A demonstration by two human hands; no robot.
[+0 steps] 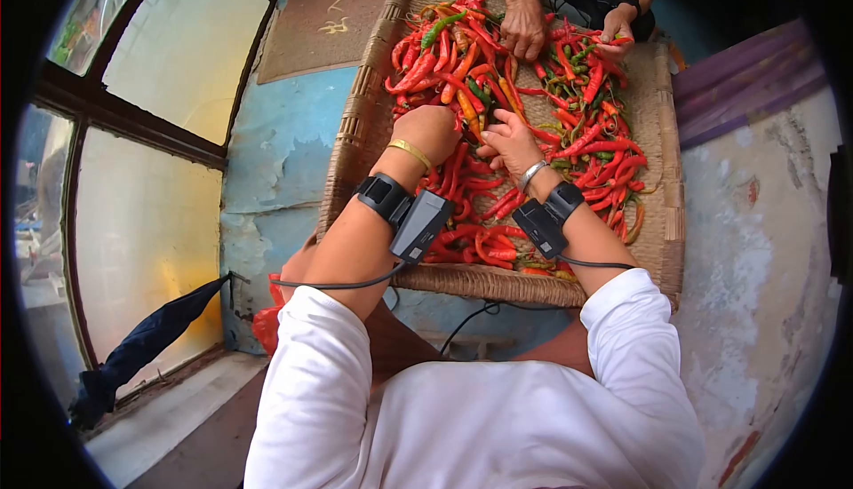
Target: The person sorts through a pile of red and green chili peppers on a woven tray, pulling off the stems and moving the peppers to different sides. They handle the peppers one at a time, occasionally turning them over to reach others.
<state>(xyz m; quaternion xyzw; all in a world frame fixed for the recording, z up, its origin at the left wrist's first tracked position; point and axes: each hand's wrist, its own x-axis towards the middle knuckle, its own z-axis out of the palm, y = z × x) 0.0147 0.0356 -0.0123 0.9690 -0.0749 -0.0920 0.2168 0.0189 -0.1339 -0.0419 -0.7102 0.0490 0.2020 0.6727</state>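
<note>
A woven tray (355,125) holds many red peppers (591,147), with some orange and green ones among them. My left hand (429,134) is over the left part of the pile, its fingers curled down toward the peppers; what they hold, if anything, is hidden. Just right of it, my right hand (511,144) hovers over the middle of the pile, thumb and fingers apart, with nothing seen in it. An orange pepper (469,111) lies between and just beyond my hands. A green pepper (442,29) rests farther up the pile.
Across the tray, another person's hand (524,23) reaches into the peppers, and their other hand (617,31) pinches a pepper. A framed window (147,187) stands at the left, a folded dark umbrella (151,338) below it. Black cables run from my wrist devices.
</note>
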